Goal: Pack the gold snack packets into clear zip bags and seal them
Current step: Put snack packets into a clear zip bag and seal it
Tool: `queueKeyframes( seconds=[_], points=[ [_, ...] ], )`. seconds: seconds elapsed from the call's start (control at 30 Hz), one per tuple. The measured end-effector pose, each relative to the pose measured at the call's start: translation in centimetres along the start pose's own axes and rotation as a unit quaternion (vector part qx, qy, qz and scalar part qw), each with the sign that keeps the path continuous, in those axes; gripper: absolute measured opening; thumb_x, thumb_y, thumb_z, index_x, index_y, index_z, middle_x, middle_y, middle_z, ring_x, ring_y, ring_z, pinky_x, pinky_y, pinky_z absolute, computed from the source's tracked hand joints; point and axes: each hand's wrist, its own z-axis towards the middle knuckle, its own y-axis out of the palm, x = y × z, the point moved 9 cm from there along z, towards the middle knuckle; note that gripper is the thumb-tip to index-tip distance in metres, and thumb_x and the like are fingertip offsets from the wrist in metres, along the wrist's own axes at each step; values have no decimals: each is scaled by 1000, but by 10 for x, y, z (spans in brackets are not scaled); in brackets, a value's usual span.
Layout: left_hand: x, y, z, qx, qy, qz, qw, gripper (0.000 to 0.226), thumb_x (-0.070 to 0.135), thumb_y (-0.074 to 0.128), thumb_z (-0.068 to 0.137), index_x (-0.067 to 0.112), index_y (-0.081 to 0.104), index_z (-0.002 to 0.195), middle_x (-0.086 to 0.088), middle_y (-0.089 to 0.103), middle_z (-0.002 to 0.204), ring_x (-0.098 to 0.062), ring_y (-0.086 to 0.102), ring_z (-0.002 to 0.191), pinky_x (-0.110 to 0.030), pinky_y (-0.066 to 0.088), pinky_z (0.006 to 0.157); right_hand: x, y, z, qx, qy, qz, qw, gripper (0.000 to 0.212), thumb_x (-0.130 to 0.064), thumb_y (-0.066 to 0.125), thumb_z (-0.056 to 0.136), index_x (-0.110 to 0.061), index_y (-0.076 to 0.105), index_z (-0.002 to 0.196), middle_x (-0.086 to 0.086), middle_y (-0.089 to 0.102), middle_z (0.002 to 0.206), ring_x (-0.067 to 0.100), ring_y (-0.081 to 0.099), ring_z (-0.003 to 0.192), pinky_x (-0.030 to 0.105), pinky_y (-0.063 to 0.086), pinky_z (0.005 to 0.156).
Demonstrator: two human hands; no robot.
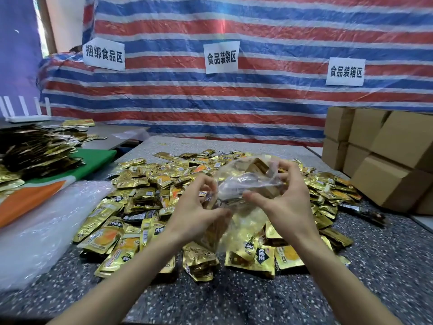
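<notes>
Left hand (199,207) and right hand (288,198), forearms entering from 6 o'clock. Both pinch the clear zip bag (243,184) with curled fingers and thumbs, left at its 9 o'clock edge, right at 3 o'clock. Bag held just above the gold snack packets (145,184) heaped mid-bench (375,266). Long axis roughly 12–6 o'clock; packets inside at far end. Mouth direction: cannot tell. Cardboard boxes (386,160) at 2 o'clock.
</notes>
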Motion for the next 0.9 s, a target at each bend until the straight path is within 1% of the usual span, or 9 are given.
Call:
queueKeyframes(
  seconds=[0.13, 0.2, 0.27, 0.37, 0.5, 0.63, 0.7, 0.8, 0.9],
  points=[
    [10, 1, 6, -107, -45, -70, 991, 22, 28, 76, 78, 14, 59, 76, 4, 70, 79, -10, 66, 73, -25, 56, 67, 11, 2, 2, -19, 53, -57, 997, 43, -28, 93, 66, -25, 72, 102, -3, 71, 104, 15, 70, 92, 40, 60, 82],
    [18, -13, 14, -68, -26, -36, 997, 18, 25, 73, 83, 11, 62, 77, -5, 70, 81, -19, 65, 77, -36, 56, 79, 12, 6, 0, -54, 51, -120, 990, 39, -34, 94, 63, -29, 70, 93, -3, 66, 105, 15, 66, 94, 34, 57, 81],
    [30, -28, 18, -3, 16, 5, 1000, 15, 16, 71, 87, 5, 61, 83, -16, 71, 89, -30, 68, 82, -42, 56, 78, 13, 16, -4, -143, 65, -102, 982, 41, -33, 95, 60, -29, 69, 92, -6, 72, 99, 6, 69, 89, 22, 55, 77],
    [43, -32, 20, 20, 65, 25, 997, 12, 10, 67, 90, 4, 58, 89, -14, 68, 89, -26, 71, 80, -32, 60, 67, 7, 25, -8, -245, 67, -52, 966, 35, -24, 91, 62, -25, 74, 92, -14, 77, 90, 1, 72, 81, 11, 52, 68],
    [51, -37, 18, 49, 101, 37, 993, 9, 12, 66, 91, 11, 57, 89, -5, 70, 86, -16, 73, 78, -28, 60, 66, -2, 11, -4, -156, 31, -42, 986, 33, -36, 85, 61, -16, 79, 86, 1, 78, 85, 22, 74, 81, 37, 61, 74],
    [54, -38, 19, 28, 102, 55, 993, 9, 8, 64, 91, 16, 59, 90, -4, 73, 86, -13, 73, 80, -26, 60, 69, -6, 0, -1, -106, 35, -68, 991, 19, -31, 89, 63, -19, 78, 72, -1, 77, 85, 13, 69, 75, 45, 56, 73],
    [54, -37, 19, 14, 98, 71, 993, 12, 5, 62, 93, 16, 59, 93, -4, 74, 86, -14, 73, 79, -29, 61, 71, -6, 0, 0, -102, 33, -104, 989, 20, -31, 90, 66, -16, 78, 73, -1, 76, 78, 23, 69, 77, 52, 57, 72],
    [56, -33, 17, 11, 108, 85, 990, 18, 1, 60, 93, 18, 59, 92, -2, 73, 85, -10, 72, 75, -26, 60, 69, -8, 0, -1, -88, 7, -126, 988, 18, -34, 88, 71, -23, 75, 64, -10, 73, 71, 16, 67, 69, 43, 56, 59],
    [54, -24, 15, -8, 102, 115, 988, 27, -6, 57, 93, 21, 60, 91, 2, 70, 87, -7, 70, 78, -22, 58, 69, -5, -2, -2, -50, 1, -213, 976, 26, -29, 89, 72, -22, 68, 58, -7, 69, 67, 19, 65, 67, 44, 57, 62]
  ],
)
